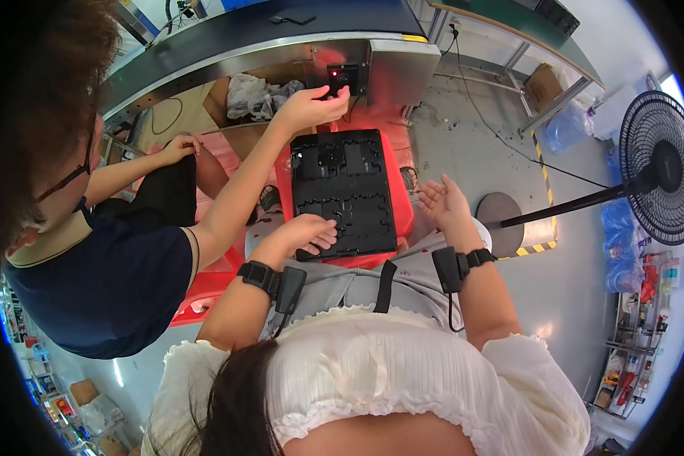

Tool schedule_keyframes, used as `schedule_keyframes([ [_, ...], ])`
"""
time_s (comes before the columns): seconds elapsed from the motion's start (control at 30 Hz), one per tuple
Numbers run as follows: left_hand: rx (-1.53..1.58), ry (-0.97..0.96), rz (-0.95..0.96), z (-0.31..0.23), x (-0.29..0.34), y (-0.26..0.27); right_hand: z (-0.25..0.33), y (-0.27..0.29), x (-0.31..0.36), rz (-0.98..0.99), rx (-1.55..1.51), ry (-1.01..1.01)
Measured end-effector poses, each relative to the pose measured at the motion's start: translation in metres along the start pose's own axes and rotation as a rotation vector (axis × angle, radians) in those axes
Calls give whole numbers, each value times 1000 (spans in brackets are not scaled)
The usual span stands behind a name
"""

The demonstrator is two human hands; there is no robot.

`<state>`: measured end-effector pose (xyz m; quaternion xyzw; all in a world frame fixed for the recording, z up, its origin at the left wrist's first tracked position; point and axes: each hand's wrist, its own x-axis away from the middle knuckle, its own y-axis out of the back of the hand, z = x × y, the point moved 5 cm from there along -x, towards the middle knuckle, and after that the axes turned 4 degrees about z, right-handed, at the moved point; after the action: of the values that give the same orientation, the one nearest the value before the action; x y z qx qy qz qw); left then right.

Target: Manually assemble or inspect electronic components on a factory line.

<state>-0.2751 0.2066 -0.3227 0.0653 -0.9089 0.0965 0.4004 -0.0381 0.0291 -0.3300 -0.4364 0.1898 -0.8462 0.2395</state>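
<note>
A black plastic tray (343, 190) with moulded recesses lies in front of me on a red stool (400, 186). My left hand (310, 232) rests over the tray's near left part, fingers loosely stretched and apart, with nothing seen in them. To the right of the tray, my right hand (445, 204) is raised, palm turned up and fingers loosely bent. It holds nothing and touches nothing that I can see. Black bands with small boxes (446, 270) are strapped round both my wrists.
On my left, a co-worker's hand (312, 107) reaches toward a control box (343, 79) with a red light, below a dark conveyor belt (258, 34). A black fan (665, 167) stands at right, its round base (498, 209) on the floor. Plastic bags (258, 95) lie underneath the conveyor.
</note>
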Motion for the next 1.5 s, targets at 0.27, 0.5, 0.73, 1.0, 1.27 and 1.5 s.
schedule_keyframes([
  [0.27, -2, -6, -295, 24, -3, 38, 31, -38, 24, 108, 253, 63],
  [0.5, 124, -79, -202, 48, 5, 43, 178, -270, 47, 303, 1079, 1032],
  [0.73, 239, -112, -93, 67, 21, 42, 228, -328, -103, -213, 2260, 801],
  [1.0, 167, -125, -147, 69, 9, 61, 276, -293, -56, -174, 1760, 894],
  [1.27, 245, -196, -377, 100, 4, 73, 155, -242, 72, 467, 1329, 443],
  [1.5, -651, -145, -964, 126, 38, 105, 41, -138, 45, 520, 1547, 193],
])
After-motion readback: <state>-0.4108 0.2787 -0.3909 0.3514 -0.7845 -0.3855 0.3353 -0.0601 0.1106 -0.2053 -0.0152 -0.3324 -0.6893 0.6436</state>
